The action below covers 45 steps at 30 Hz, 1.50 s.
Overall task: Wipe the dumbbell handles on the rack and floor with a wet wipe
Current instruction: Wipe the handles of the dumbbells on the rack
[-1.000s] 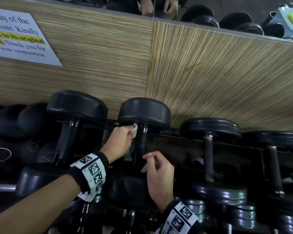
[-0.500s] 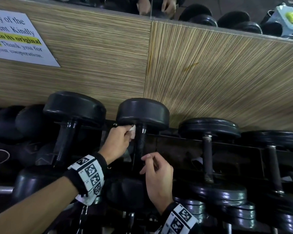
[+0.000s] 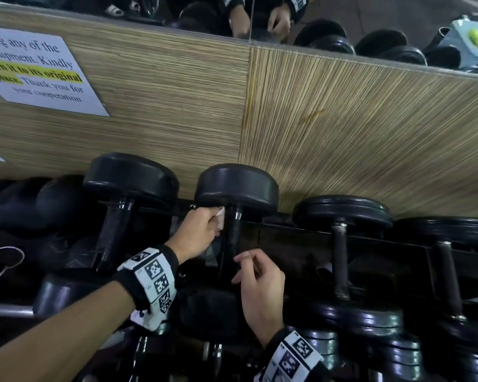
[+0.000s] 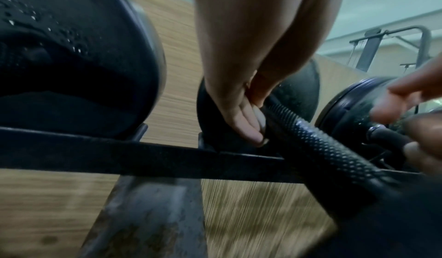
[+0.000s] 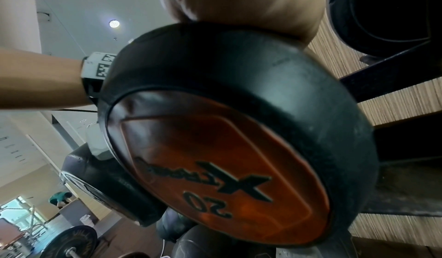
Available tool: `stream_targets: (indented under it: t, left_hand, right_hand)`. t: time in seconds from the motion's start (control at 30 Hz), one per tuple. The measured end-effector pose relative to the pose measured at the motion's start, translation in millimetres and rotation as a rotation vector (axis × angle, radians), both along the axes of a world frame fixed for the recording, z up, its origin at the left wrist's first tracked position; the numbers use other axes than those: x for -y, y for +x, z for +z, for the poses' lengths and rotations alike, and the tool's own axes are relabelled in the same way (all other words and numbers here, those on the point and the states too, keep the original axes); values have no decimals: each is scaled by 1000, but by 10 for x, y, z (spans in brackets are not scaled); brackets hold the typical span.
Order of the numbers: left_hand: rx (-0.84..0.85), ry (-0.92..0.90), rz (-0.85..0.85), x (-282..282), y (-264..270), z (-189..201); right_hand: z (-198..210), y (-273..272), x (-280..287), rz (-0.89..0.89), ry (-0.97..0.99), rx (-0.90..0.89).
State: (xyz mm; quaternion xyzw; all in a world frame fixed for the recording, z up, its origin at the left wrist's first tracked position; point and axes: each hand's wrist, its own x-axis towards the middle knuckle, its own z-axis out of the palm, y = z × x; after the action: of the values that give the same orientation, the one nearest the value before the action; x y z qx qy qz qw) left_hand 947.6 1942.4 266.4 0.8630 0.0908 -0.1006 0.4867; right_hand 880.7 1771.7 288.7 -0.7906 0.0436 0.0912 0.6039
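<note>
Resting on the rack [image 3: 301,238] against the wood-panelled wall [image 3: 342,133], the dumbbell handle [image 3: 232,235] meets a wet wipe [image 3: 220,216] pinched in the left hand [image 3: 198,232]; right hand [image 3: 260,285] hovers nearby, loosely curled, holding nothing.

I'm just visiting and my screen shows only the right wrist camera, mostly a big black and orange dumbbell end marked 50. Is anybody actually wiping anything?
Observer: Yes. The left hand presses a wet wipe against the knurled handle, right beside the far weight head.
Operator: And the hand this camera is strapped to?
Observer: The right hand hangs by the lower part of that handle, fingers loosely curled, holding nothing.
Operator: Are more dumbbells nearby?
Observer: Yes, a slimmer-handled dumbbell sits next on the rack, to the right.
</note>
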Motion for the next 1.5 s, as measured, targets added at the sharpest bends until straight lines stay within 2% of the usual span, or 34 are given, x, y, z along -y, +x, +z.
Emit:
stream_targets:
  t: [0.13,0.27,0.33,0.47,0.57,0.63,0.7,0.77,0.8,0.9,1.03,1.13,1.33,1.5]
  left_hand:
    - [156,117,-31,-1,-173,218]
    - [230,95,-72,21,-430,467]
    - [201,18,-40,30,-573,568]
    - [147,-189,102,49,-791,759]
    - [71,-201,135,-110,-919,754]
    - [135,9,207,-412,-1020,659]
    - [228,378,293,-795,-1140,585]
    - [182,653,382,-1094,-1266,535]
    - [108,670,440,-1166,-1318,516]
    - [20,544,536,-1192,-1359,494]
    - [6,482,557,-1173,-1322,519]
    - [5,481,585,-1192,-1337,499]
    - [-50,468,601,-1169,-1319,531]
    - [-68,474,601,-1159,-1318,536]
  right_hand:
    - [-38,1,6,2,-14,62]
    - [-66,74,15,40,87,19]
    - [-83,169,33,158,158,-6]
    - [-31,279,40,364,172,-52]
    - [34,335,46,308,270,-99]
    - [24,442,112,138,266,-165]
    - [-84,582,207,6,180,-215]
    - [-237,691,239,-25,54,-253]
    - [-326,732,224,-15,-7,-277]
    - [-528,852,94,94,-119,-354]
    - [-516,1011,-79,251,-208,-230]
    - [-481,1061,-82,291,-226,-160]
    - [-345,794,98,329,-260,-65]
    - [-389,919,-67,355,-359,-143]
